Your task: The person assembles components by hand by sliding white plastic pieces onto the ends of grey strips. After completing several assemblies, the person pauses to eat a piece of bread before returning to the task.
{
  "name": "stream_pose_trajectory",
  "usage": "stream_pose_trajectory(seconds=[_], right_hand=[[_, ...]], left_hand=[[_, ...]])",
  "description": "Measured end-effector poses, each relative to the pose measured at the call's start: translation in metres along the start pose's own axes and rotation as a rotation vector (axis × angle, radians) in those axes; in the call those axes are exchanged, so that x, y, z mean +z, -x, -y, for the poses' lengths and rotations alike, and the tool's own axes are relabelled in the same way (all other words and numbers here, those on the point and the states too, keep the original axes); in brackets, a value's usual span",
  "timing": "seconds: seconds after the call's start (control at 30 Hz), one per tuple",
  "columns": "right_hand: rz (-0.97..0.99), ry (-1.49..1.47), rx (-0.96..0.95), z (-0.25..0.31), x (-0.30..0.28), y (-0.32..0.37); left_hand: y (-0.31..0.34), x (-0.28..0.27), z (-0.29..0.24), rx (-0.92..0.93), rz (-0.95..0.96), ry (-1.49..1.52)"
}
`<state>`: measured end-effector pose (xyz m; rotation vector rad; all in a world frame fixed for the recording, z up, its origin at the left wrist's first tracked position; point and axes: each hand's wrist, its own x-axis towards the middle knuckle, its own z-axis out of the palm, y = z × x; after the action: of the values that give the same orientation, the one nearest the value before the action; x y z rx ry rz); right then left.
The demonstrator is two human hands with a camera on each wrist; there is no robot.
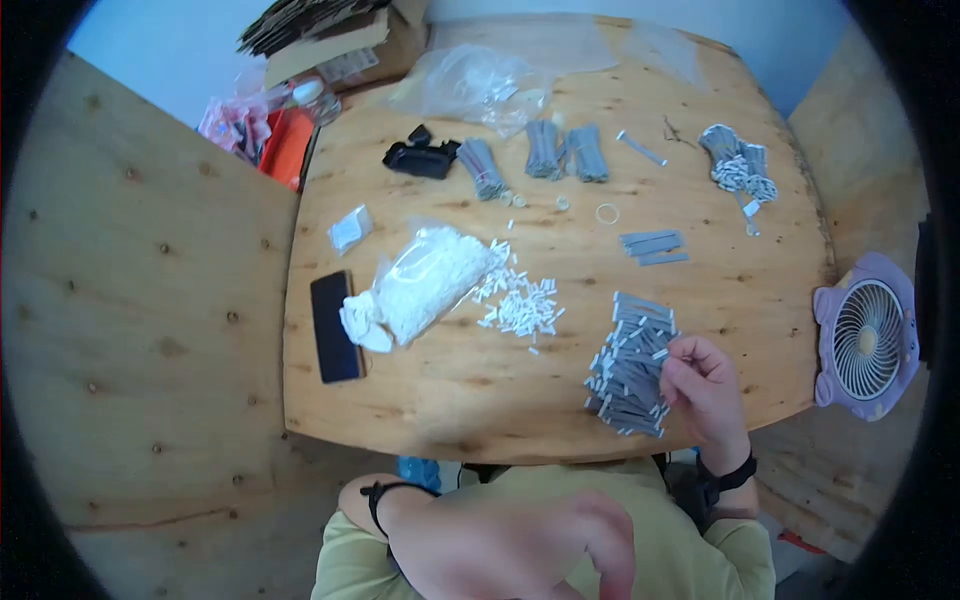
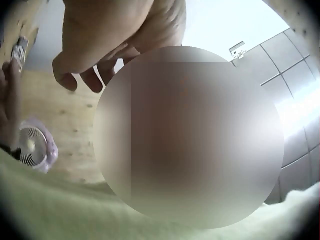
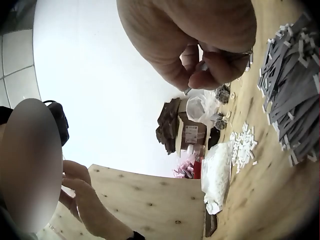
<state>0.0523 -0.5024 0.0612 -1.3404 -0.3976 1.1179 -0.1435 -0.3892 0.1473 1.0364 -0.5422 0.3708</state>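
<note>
My right hand is over the right edge of a pile of grey strips with white ends. Thumb and fingertips pinch a thin grey strip, mostly hidden by the fingers in the right wrist view. Away from the table, my left hand is raised close to the face, its fingers loosely bent. Nothing shows between the fingers of that hand in the left wrist view. Left of the pile lie loose small white pieces, beside a clear bag of white pieces.
A phone lies left of the bag. Bundles of grey strips lie farther back, and more bundles at the back right. Several separate strips lie behind the pile. A fan stands at the right, a cardboard box back left.
</note>
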Motion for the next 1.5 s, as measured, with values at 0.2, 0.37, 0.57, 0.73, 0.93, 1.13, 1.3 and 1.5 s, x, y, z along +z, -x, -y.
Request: stream_pose_trajectory(seconds=[0.2, 0.37, 0.57, 0.73, 0.93, 1.13, 1.3, 1.5], right_hand=[[-0.008, 0.009, -0.029, 0.000, -0.008, -0.003], [0.000, -0.033, -0.035, 0.001, -0.005, -0.004], [-0.006, -0.016, -0.033, 0.001, -0.009, -0.004], [-0.014, -0.055, 0.028, 0.005, -0.013, -0.001], [0.054, -0.138, 0.020, 0.005, -0.009, -0.004], [0.110, -0.157, 0.016, 0.015, -0.004, 0.000], [0.246, -0.066, 0.056, 0.021, 0.004, 0.001], [0.344, 0.071, 0.000, 0.029, 0.017, 0.003]], left_hand=[[0.060, -0.048, -0.044, -0.305, -0.997, -1.421], [0.138, -0.121, -0.045, -0.960, -0.867, -2.153], [0.157, -0.146, -0.032, -0.964, -0.707, -2.218], [0.174, -0.161, -0.025, -0.821, -0.594, -2.157], [0.171, -0.157, -0.024, -0.902, -0.528, -2.138], [0.134, -0.137, -0.038, -0.974, -0.960, -2.025], [0.062, -0.089, -0.009, -0.489, -0.910, -1.355], [0.001, -0.063, 0.053, -0.448, -0.320, -1.028]])
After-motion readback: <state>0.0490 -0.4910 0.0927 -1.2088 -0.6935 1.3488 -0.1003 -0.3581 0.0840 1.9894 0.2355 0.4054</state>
